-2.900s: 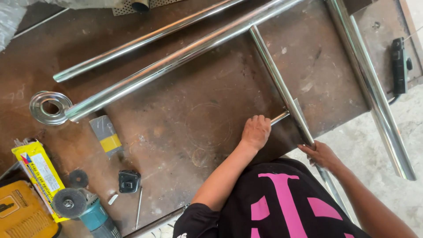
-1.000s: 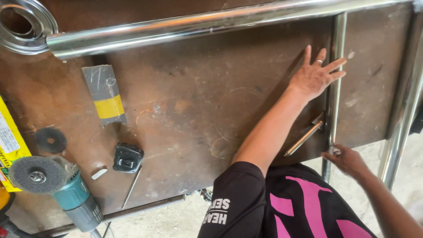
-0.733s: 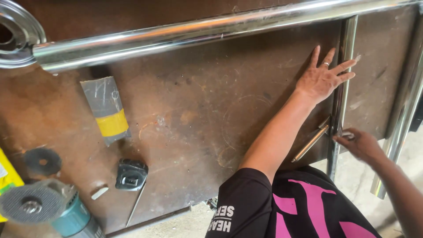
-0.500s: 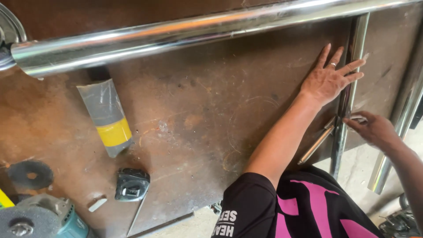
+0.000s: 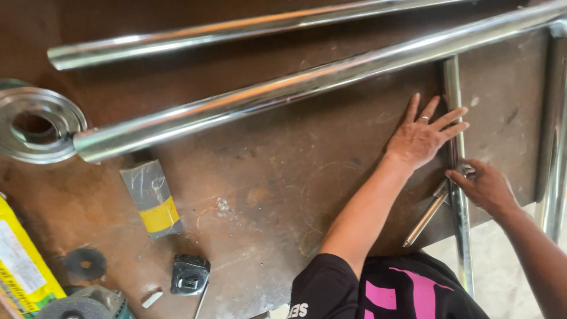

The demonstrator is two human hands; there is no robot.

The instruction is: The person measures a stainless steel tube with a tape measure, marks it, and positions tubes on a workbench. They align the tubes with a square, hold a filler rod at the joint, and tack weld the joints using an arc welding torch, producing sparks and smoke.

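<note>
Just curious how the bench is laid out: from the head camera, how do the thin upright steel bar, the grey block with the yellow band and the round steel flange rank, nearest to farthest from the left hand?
From the left hand:
1. Thin upright steel bar, under its fingertips.
2. Grey block with yellow band, mid-table.
3. Round steel flange, far left edge.

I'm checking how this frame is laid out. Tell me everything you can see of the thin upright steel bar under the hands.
The thin steel bar is a slim, shiny, polished-looking piece running straight from the long thick tube down past the rusty table edge. The left hand lies flat, fingertips across it; the right hand touches its side, where a short slanted rod meets it.
</note>
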